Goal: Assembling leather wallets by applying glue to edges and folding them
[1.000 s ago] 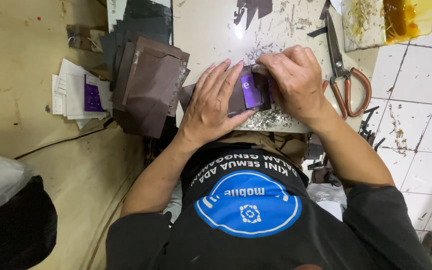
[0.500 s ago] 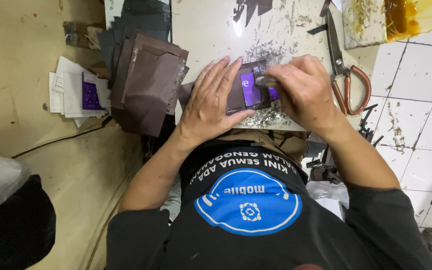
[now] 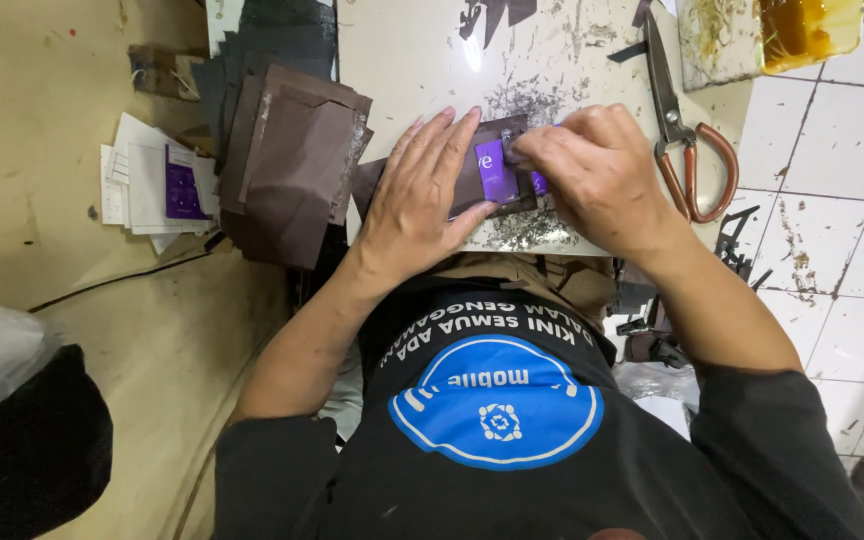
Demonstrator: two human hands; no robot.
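Note:
A small dark brown leather piece [image 3: 472, 178] with a purple card [image 3: 497, 172] on it lies on the stained white work slab [image 3: 412, 60]. My left hand [image 3: 417, 200] lies flat on the left part of the leather piece, fingers spread, pressing it down. My right hand [image 3: 597, 175] is curled over the right side, with fingertips pinching the piece next to the purple card. Part of the piece is hidden under both hands.
A stack of brown leather sheets [image 3: 292, 165] lies left of the slab, with white and purple papers [image 3: 152, 185] further left. Scissors with brown handles [image 3: 687, 130] lie at the right. A tray of yellow glue [image 3: 772, 35] stands top right. A black bag [image 3: 22, 450] sits bottom left.
My right hand has shifted a little left over the piece and closed its fingers on it. More of the purple card shows now. My left hand stays pressed in place.

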